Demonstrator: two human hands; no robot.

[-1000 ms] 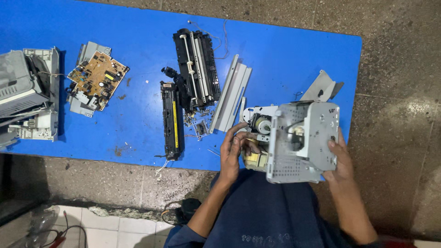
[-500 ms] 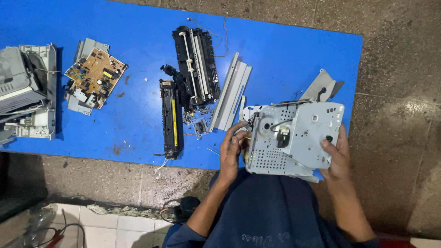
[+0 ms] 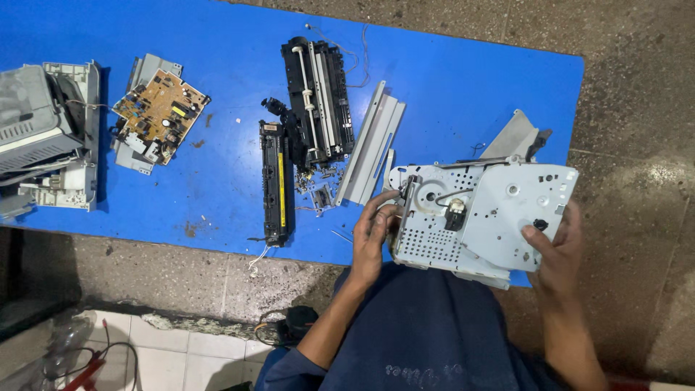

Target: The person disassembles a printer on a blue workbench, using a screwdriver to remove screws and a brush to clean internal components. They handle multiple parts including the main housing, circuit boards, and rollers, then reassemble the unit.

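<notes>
I hold a grey metal chassis plate (image 3: 481, 217) with perforated holes and a small black part at its middle, over the near right edge of a blue mat (image 3: 217, 130). My left hand (image 3: 373, 235) grips its left edge, fingers curled at the side. My right hand (image 3: 554, 250) holds its right side, thumb pressed on the flat face. The plate's flat side faces up towards me.
On the mat lie a black roller assembly (image 3: 318, 101), a black cartridge with a yellow stripe (image 3: 275, 181), grey rails (image 3: 373, 145), a brown circuit board (image 3: 161, 108), a grey housing (image 3: 43, 137) at far left and a metal bracket (image 3: 514, 134). Small screws and bits sit near the rails.
The chassis has been turned over in my hands: its boxy inner side showed before, and now the flat perforated face is up. Both hands kept hold.
</notes>
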